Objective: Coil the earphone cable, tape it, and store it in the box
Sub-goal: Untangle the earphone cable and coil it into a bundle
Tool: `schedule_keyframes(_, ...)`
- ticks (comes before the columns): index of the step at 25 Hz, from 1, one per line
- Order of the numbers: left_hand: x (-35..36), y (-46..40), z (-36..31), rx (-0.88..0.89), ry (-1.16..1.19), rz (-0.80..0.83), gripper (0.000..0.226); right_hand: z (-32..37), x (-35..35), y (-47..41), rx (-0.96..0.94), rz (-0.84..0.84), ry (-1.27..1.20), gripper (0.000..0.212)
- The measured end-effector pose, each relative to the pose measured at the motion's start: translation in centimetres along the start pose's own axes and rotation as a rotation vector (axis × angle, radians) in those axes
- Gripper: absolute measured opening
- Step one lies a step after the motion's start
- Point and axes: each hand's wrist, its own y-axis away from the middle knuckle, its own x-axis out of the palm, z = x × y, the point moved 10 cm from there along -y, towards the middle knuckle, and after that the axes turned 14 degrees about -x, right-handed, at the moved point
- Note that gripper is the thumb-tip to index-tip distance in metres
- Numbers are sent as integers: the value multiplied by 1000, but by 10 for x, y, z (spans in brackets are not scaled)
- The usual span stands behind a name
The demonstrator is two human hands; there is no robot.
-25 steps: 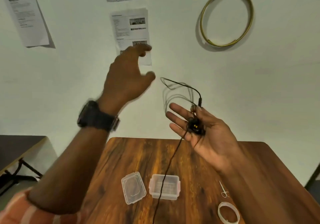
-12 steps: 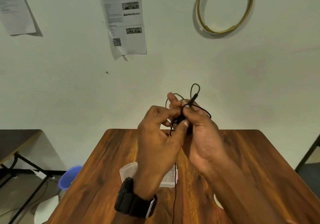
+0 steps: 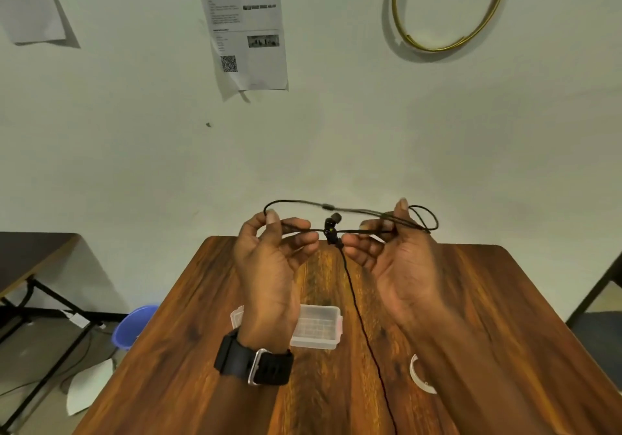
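A black earphone cable [image 3: 356, 313] is stretched between my hands above the far part of the wooden table [image 3: 188, 350]. My left hand [image 3: 269, 263], with a black watch on its wrist, pinches one bend of the cable. My right hand [image 3: 393, 259] pinches the other end, where small loops stick out. The earbuds [image 3: 331, 229] hang between the hands. One long strand drops down to the near edge. A clear plastic box [image 3: 316, 327] stands open on the table under my left wrist, its lid [image 3: 236, 316] mostly hidden. My right forearm half covers a white tape roll [image 3: 419, 375].
A blue bucket [image 3: 134, 325] and white paper lie on the floor to the left, beside a dark table with black legs [image 3: 30, 259]. Papers and a gold hoop [image 3: 447, 7] hang on the wall behind.
My hands have moved apart, pulling the cable out into a wide flat loop between them. The view has tilted down a little.
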Motion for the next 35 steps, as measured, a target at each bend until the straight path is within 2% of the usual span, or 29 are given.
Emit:
schedule_keyframes(1, -3, -2, 3, -15, 6, -16, 10, -2, 6, 1, 28, 51, -22, 46)
schedule_keyframes(4, 0, -3, 14, -127, 14, 20, 13, -2, 22, 5, 75, 203, -62, 12)
schedule_keyframes(5, 2, -3, 18, -163, 14, 49, 10, -1, 24, 6, 67, 224, -55, 8)
schedule_keyframes(8, 9, 0, 24, -181, -108, 146, 33, 4, 25, 8, 43, 238, -6, 12)
schedule_keyframes(9, 10, 1, 25, -165, -174, 170, 34, 4, 25, 8, 40, 246, 10, 13)
schedule_keyframes(12, 15, 3, 26, -132, -310, 241, 28, 2, 26, 6, 42, 241, 11, 19)
schedule_keyframes(15, 18, 4, 27, -145, -289, 305, 36, 0, 18, -2, 18, 175, -14, 35)
schedule_keyframes(20, 15, 3, 29, -120, -310, 260, 24, -4, 6, -5, -40, 152, 149, 40)
schedule_keyframes(22, 11, 3, 25, -67, -393, 198, 17, -4, 7, -4, -31, 198, 293, 27)
schedule_keyframes(24, 7, 4, 16, 11, -473, 126, 12, 2, 8, -3, -27, 314, 647, 19)
schedule_keyframes(26, 6, 6, 6, 109, -532, 77, 11, 21, 8, -1, -166, 389, 1038, 17)
schedule_keyframes(27, 7, 8, 2, 144, -555, 69, 11, 34, 12, 0, -281, 384, 1097, 15)
schedule_keyframes(29, 12, 10, -3, 189, -585, 75, 12, 46, 22, 7, -363, 394, 909, 7)
schedule_keyframes(32, 25, 14, -3, 159, -538, 178, 16, 14, 32, 12, -142, 487, 577, 28)
schedule_keyframes(35, 25, 13, -4, 57, -396, 229, 16, 7, 25, 8, -116, 373, 366, 29)
